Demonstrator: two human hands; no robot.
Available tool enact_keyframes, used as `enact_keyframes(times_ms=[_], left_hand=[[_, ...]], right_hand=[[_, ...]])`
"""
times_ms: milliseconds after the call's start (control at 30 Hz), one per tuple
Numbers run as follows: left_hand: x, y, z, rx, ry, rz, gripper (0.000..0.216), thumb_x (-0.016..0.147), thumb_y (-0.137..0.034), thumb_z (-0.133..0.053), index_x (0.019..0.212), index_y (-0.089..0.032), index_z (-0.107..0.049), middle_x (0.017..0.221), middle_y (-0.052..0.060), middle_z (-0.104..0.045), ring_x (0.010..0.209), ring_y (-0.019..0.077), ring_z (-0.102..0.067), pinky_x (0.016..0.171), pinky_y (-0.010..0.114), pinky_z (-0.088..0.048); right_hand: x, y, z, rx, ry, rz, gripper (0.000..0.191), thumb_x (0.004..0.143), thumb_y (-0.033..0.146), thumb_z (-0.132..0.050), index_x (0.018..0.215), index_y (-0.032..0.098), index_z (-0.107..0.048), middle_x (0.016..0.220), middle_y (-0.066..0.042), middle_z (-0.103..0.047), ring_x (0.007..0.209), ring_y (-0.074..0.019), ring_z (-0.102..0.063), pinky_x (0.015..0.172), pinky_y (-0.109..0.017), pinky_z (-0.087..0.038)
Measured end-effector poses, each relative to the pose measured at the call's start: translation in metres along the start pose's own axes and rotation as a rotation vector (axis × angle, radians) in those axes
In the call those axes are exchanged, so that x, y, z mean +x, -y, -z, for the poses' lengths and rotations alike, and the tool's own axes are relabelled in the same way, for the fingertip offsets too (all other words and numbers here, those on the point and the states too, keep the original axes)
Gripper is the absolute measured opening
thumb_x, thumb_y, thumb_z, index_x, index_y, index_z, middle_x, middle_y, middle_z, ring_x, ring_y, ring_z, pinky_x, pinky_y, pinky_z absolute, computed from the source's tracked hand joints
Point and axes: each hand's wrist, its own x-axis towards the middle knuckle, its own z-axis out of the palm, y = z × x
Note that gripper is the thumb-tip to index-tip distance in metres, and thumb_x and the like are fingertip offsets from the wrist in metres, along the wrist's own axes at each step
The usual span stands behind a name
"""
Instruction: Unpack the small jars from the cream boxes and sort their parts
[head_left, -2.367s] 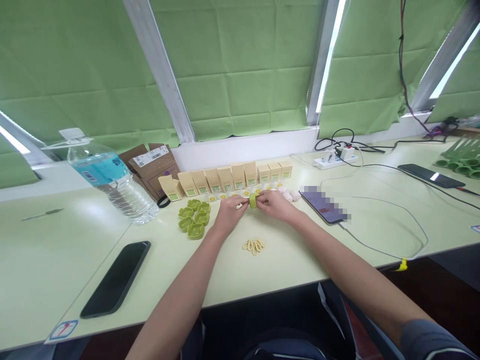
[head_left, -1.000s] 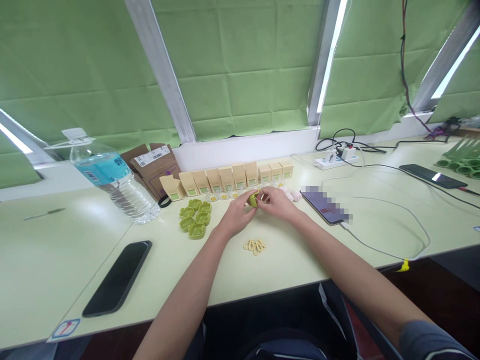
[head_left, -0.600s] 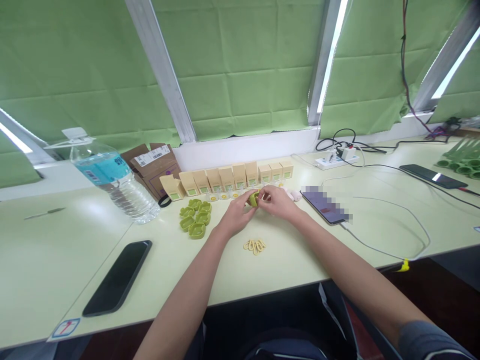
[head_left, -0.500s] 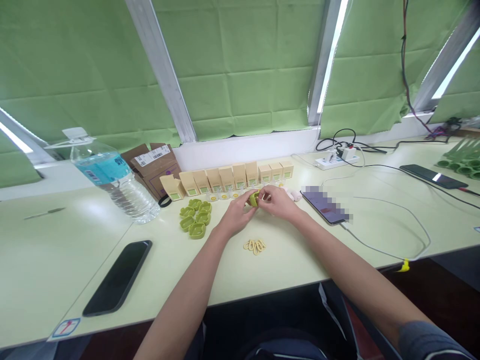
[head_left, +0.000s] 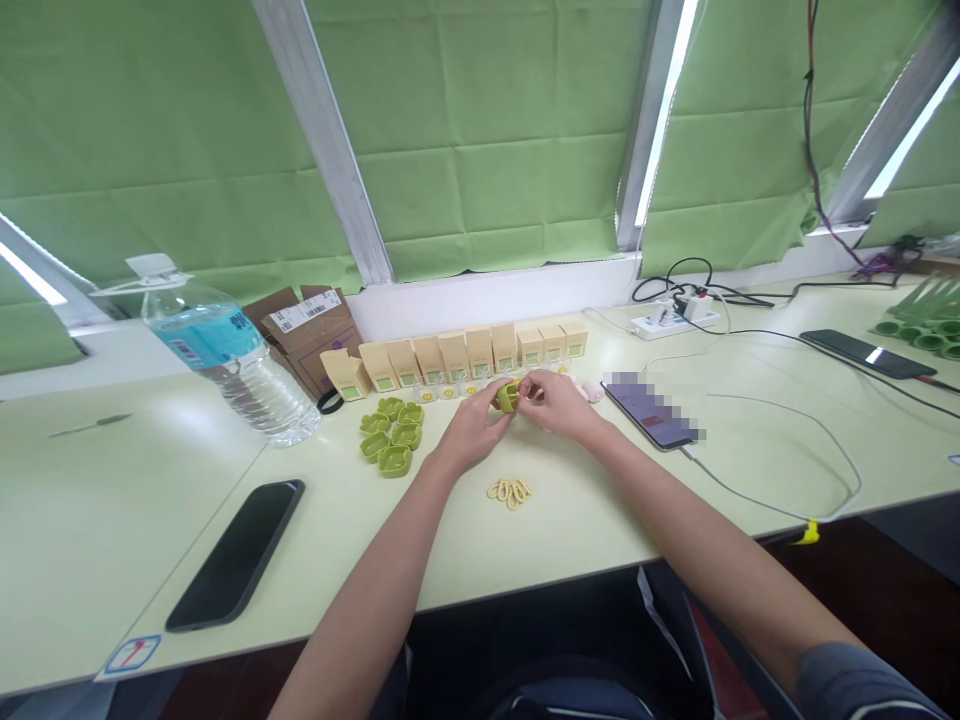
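Note:
My left hand [head_left: 471, 430] and my right hand [head_left: 555, 402] meet over the pale green desk [head_left: 570, 520], both pinched on one small green plastic piece [head_left: 508, 397] held between them. Just behind stands a row of small tan boxes [head_left: 457, 358] with tiny yellow discs in front. Left of my left hand lies a cluster of green plastic trays [head_left: 390, 436]. A small pile of yellow rings [head_left: 508, 491] rests on the desk below my hands.
A large water bottle [head_left: 225, 355] and open cardboard boxes [head_left: 304, 325] stand at the left. A black phone [head_left: 234, 555] lies near the front edge, another phone [head_left: 649, 408] with a cable at the right. A power strip [head_left: 667, 318] sits by the window.
My hands have closed tighter round the green piece and turned it slightly; they stay in the same spot. Nothing else on the desk has moved.

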Motion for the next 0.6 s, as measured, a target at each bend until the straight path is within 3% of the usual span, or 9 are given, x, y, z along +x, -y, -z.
enact_keyframes(times_ms=[167,433,600], left_hand=[[0.001,0.013,0.003,0.038,-0.073,0.067,0.047,0.086,-0.022,-0.059,0.133,-0.024,-0.053,0.117,0.007,-0.068,0.097,0.0192,-0.063,0.093,0.037,-0.05],[0.002,0.018,0.002,0.08,-0.127,0.11,0.053,0.074,-0.007,-0.056,0.124,-0.022,-0.047,0.113,0.008,-0.064,0.095,0.0204,-0.061,0.089,0.037,-0.049],[0.001,0.02,0.001,0.085,-0.132,0.126,0.052,0.075,-0.008,-0.057,0.122,-0.023,-0.044,0.113,0.007,-0.063,0.094,0.0203,-0.062,0.086,0.036,-0.049]], right_hand=[[0.0,0.0,0.003,0.047,-0.057,0.002,0.004,0.079,0.023,-0.057,0.077,0.019,-0.058,0.082,-0.002,-0.066,0.074,-0.0154,-0.059,0.069,-0.026,-0.048],[0.0,0.0,0.004,0.074,-0.022,0.061,0.008,0.08,0.022,-0.049,0.073,0.021,-0.05,0.072,0.0,-0.06,0.067,-0.015,-0.054,0.062,-0.025,-0.039],[-0.002,0.0,0.005,0.083,0.015,0.097,0.015,0.084,0.021,-0.046,0.069,0.02,-0.049,0.069,0.0,-0.06,0.066,-0.0146,-0.054,0.063,-0.026,-0.038]])
